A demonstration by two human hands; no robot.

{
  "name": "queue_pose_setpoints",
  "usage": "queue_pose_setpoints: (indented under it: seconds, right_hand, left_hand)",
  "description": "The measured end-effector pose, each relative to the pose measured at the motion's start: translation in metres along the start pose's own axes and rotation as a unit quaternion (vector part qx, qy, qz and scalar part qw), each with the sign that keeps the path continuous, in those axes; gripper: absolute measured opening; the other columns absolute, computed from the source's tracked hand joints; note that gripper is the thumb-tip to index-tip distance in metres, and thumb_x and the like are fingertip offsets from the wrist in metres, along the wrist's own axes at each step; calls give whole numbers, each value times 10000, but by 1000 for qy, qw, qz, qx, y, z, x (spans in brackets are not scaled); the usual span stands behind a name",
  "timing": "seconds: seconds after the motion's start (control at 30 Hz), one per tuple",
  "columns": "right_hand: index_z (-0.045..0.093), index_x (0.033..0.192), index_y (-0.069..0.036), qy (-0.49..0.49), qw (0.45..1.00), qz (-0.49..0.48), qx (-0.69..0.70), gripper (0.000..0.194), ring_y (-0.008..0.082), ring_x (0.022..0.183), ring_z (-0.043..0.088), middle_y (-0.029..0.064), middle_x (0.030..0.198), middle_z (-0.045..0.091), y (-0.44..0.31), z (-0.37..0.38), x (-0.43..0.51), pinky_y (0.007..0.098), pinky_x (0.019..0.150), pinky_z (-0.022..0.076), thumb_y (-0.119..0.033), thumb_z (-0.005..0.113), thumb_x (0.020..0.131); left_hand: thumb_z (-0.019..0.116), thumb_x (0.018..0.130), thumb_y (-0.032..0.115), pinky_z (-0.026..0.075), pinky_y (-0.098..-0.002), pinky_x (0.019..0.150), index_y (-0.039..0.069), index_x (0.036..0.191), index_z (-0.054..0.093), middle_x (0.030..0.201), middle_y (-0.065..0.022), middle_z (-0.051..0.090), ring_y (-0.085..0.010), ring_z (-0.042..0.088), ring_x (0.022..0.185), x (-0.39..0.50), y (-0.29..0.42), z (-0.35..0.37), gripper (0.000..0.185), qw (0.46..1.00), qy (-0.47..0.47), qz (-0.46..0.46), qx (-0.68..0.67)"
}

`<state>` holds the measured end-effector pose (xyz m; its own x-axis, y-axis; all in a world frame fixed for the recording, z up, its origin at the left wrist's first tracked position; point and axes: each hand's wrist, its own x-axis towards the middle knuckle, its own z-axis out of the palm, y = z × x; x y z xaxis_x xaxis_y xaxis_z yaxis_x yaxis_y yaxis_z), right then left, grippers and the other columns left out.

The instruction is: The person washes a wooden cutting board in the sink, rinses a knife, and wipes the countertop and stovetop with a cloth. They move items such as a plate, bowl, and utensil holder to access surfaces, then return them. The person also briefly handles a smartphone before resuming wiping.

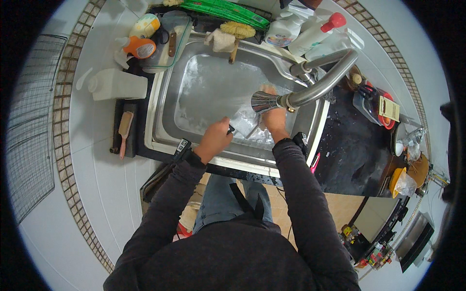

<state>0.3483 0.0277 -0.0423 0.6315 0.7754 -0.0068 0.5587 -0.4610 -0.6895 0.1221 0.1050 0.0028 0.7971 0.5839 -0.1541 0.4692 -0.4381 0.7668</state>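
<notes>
My left hand (217, 138) is closed around the black handle of what looks like a broad-bladed kitchen knife (247, 123). Its pale, flat blade lies low in the stainless steel sink (170, 125), blurred by running water. My right hand (275, 118) is at the blade's right side, under the spray. The shower-type head of the faucet (265, 102) covers part of that hand, so its grip is hidden. Water fans out leftward from the head. Cloudy water with some foam (214, 83) covers the basin's bottom.
A yellow scrub brush (237, 30) and a cloth (221, 40) rest on the sink's back rim. Bottles (284, 30) crowd the back right. A glass container (160, 60) and a white jug (118, 84) stand left. The wet black counter (349, 152) extends right.
</notes>
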Motion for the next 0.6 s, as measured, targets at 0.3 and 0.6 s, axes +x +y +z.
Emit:
queue_pose_setpoints:
  seconds: [0.3, 0.6]
  right_hand:
    - [602, 1108, 50, 153, 975, 133, 94, 353, 294, 937, 650, 190, 1036, 668, 68, -80, 35, 362, 803, 491, -235, 613, 900]
    - [589, 1123, 71, 219, 838, 304, 397, 401, 157, 843, 605, 108, 1009, 644, 40, -79, 20, 273, 738, 474, -221, 679, 864]
  left_hand:
    - [621, 785, 88, 450, -464, 643, -19, 1042, 525, 844, -242, 594, -440, 579, 798, 9, -6, -2, 294, 989, 124, -33, -66]
    - [611, 790, 73, 446, -457, 632, -7, 1005, 530, 825, -230, 592, -431, 580, 783, 18, -8, 0, 243, 985, 163, 4, -62]
